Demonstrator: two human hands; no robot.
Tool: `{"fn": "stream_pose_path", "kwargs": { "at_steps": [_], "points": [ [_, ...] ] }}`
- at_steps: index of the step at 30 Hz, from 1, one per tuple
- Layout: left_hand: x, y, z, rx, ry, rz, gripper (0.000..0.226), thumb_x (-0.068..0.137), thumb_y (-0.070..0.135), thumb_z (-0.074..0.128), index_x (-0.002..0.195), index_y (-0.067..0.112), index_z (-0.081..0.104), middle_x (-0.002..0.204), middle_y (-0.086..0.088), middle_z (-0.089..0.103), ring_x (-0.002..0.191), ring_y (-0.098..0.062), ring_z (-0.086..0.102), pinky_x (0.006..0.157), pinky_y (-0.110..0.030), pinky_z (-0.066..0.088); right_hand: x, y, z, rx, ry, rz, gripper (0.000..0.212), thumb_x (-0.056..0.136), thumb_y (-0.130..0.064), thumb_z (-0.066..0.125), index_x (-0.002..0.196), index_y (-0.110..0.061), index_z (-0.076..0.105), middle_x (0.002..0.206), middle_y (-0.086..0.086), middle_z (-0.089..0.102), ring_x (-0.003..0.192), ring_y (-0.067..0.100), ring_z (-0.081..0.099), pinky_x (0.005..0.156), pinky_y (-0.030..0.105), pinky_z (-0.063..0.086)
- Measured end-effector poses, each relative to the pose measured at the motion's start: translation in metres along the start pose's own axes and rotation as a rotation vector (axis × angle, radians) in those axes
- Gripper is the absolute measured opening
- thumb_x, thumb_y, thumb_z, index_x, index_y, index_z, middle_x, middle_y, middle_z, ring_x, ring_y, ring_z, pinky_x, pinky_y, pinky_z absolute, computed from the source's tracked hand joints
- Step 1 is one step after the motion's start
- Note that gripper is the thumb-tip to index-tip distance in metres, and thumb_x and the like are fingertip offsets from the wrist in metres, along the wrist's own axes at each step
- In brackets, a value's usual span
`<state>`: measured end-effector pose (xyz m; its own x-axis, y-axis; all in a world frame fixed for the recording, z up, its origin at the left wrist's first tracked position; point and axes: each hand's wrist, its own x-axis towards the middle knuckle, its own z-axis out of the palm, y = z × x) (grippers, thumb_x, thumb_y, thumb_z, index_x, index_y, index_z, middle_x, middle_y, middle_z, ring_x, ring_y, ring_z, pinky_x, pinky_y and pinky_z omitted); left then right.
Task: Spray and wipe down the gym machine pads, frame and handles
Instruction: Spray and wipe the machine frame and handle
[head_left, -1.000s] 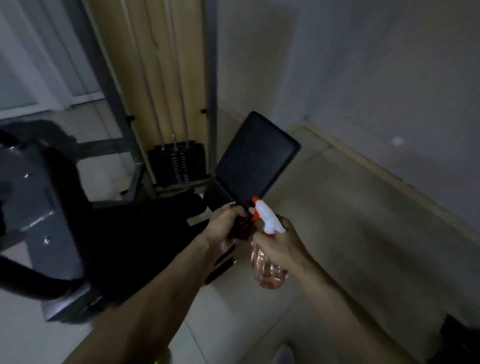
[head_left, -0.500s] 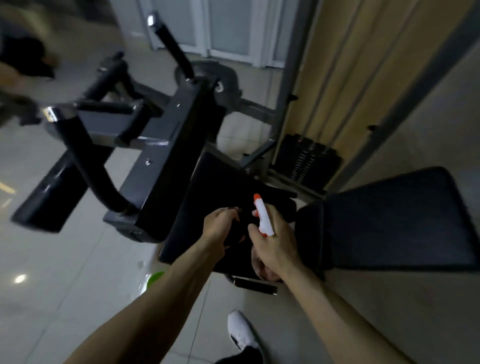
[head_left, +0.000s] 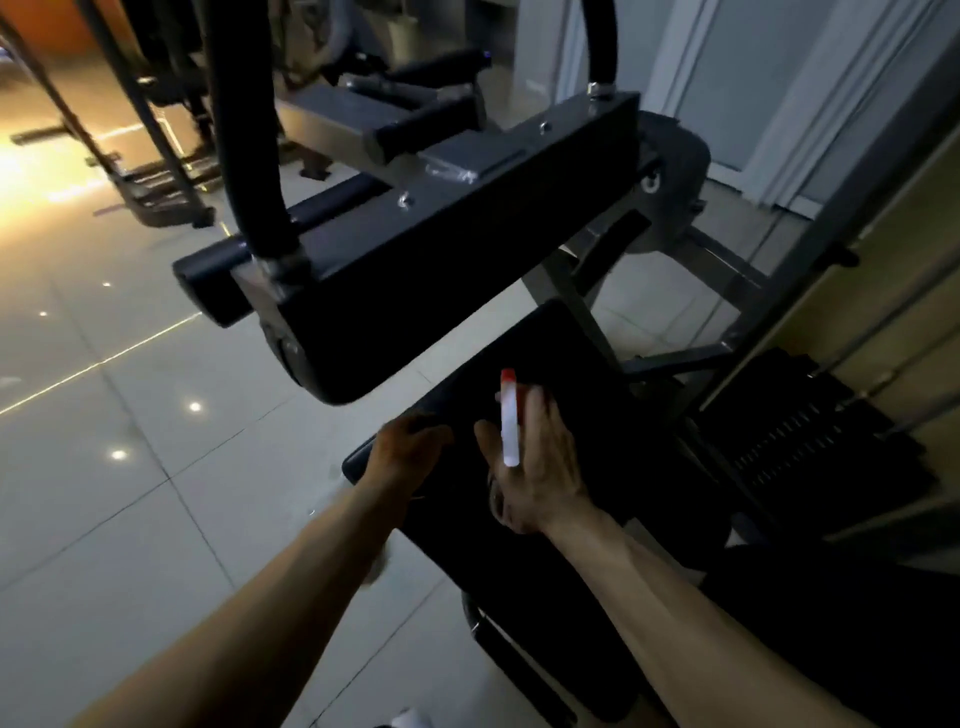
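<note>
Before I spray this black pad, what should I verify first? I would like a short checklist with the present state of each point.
1. Spray bottle gripped firmly in the right hand: ok.
2. Nozzle points away from the person, over the seat pad: ok.
3. Left hand beside the nozzle, not in front of it: ok.
4. Left hand holds something to wipe with: cannot tell, too dark.
5. Liquid left in the bottle: cannot tell, the hand hides it.

Right hand (head_left: 540, 467) grips a spray bottle (head_left: 510, 415) over the black seat pad (head_left: 597, 374) — left hand (head_left: 410, 449) rests at its edge, below the dark frame (head_left: 441, 249).
</note>
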<state>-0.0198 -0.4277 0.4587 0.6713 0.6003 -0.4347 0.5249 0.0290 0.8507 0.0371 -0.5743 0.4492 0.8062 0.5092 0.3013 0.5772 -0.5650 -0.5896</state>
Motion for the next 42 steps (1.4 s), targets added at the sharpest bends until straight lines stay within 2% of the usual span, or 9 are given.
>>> {"fn": "stream_pose_path", "kwargs": {
  "at_steps": [4, 8, 13, 21, 24, 29, 32, 37, 42],
  "points": [
    [0.034, -0.027, -0.004, -0.133, 0.050, 0.140, 0.009, 0.089, 0.005, 0.070, 0.089, 0.009, 0.077, 0.069, -0.012, 0.067, 0.056, -0.024, 0.061, 0.056, -0.030, 0.048, 0.013, 0.030, 0.043, -0.085, -0.007, -0.287, 0.053, 0.103, -0.028, 0.056, 0.148, -0.010, 0.034, 0.117, 0.016, 0.061, 0.101, 0.035, 0.063, 0.076, 0.042, 0.057],
    [0.049, -0.046, -0.018, -0.139, 0.103, 0.357, 0.016, 0.090, 0.004, 0.070, 0.096, 0.018, 0.075, 0.091, -0.020, 0.075, 0.072, -0.026, 0.069, 0.070, -0.038, 0.058, 0.031, 0.050, 0.074, -0.015, 0.095, -0.328, 0.047, 0.099, -0.028, 0.060, 0.144, -0.020, 0.049, 0.122, 0.004, 0.063, 0.104, 0.026, 0.063, 0.083, 0.043, 0.055],
    [0.092, -0.105, -0.021, 0.446, 0.345, 0.350, 0.051, 0.074, 0.035, 0.076, 0.123, 0.020, 0.074, 0.118, -0.003, 0.075, 0.108, -0.025, 0.070, 0.097, -0.040, 0.056, 0.046, 0.070, 0.101, -0.007, 0.205, -0.442, 0.031, 0.102, -0.037, 0.055, 0.129, -0.022, 0.054, 0.105, 0.000, 0.062, 0.091, 0.022, 0.061, 0.073, 0.035, 0.049],
    [0.086, -0.111, -0.004, 0.385, 0.420, 0.393, 0.030, 0.072, 0.046, 0.070, 0.079, 0.018, 0.079, 0.075, -0.003, 0.076, 0.073, -0.020, 0.072, 0.069, -0.037, 0.062, 0.031, 0.053, 0.131, -0.227, 0.363, -0.742, 0.045, 0.106, -0.035, 0.047, 0.146, -0.014, 0.048, 0.110, 0.006, 0.061, 0.093, 0.025, 0.062, 0.060, 0.030, 0.044],
    [0.070, -0.092, -0.011, 0.175, 0.512, 0.530, 0.020, 0.087, 0.035, 0.075, 0.074, 0.020, 0.073, 0.066, -0.001, 0.073, 0.055, -0.015, 0.069, 0.049, -0.030, 0.054, 0.029, 0.039, 0.129, -0.013, 0.339, -0.707, 0.035, 0.107, -0.042, 0.045, 0.133, -0.020, 0.053, 0.107, 0.000, 0.062, 0.089, 0.021, 0.065, 0.064, 0.028, 0.042],
    [0.044, -0.074, -0.031, 0.098, 0.601, 0.649, 0.012, 0.092, 0.027, 0.074, 0.096, 0.015, 0.074, 0.074, -0.006, 0.074, 0.052, -0.015, 0.068, 0.044, -0.028, 0.051, 0.032, 0.017, 0.128, 0.070, 0.324, -0.748, 0.021, 0.101, -0.033, 0.057, 0.118, -0.020, 0.056, 0.101, -0.002, 0.062, 0.082, 0.022, 0.062, 0.067, 0.034, 0.050],
    [0.037, -0.066, -0.030, 0.034, 0.598, 0.676, 0.008, 0.092, 0.013, 0.070, 0.099, 0.011, 0.074, 0.075, -0.009, 0.074, 0.058, -0.019, 0.071, 0.051, -0.033, 0.058, 0.042, 0.021, 0.130, 0.192, 0.392, -0.682, 0.035, 0.112, -0.046, 0.030, 0.098, -0.024, 0.054, 0.080, -0.011, 0.058, 0.068, 0.006, 0.057, 0.062, 0.027, 0.046],
    [0.039, -0.055, -0.012, 0.056, 0.508, 0.712, 0.010, 0.094, 0.013, 0.068, 0.103, 0.015, 0.069, 0.087, -0.012, 0.077, 0.080, -0.031, 0.077, 0.080, -0.056, 0.062, 0.059, 0.050, 0.118, 0.305, 0.461, -0.487, 0.045, 0.111, -0.053, 0.025, 0.098, -0.024, 0.057, 0.080, -0.009, 0.064, 0.072, 0.005, 0.063, 0.071, 0.034, 0.056],
    [0.043, -0.039, 0.027, 0.007, 0.305, 0.766, 0.018, 0.096, 0.009, 0.065, 0.090, 0.025, 0.062, 0.087, -0.005, 0.077, 0.086, -0.026, 0.077, 0.083, -0.044, 0.062, 0.081, 0.095, 0.083, 0.235, 0.512, -0.420, 0.035, 0.112, -0.041, 0.036, 0.102, -0.020, 0.063, 0.076, -0.012, 0.061, 0.072, 0.004, 0.062, 0.070, 0.033, 0.053]
  ]
}}
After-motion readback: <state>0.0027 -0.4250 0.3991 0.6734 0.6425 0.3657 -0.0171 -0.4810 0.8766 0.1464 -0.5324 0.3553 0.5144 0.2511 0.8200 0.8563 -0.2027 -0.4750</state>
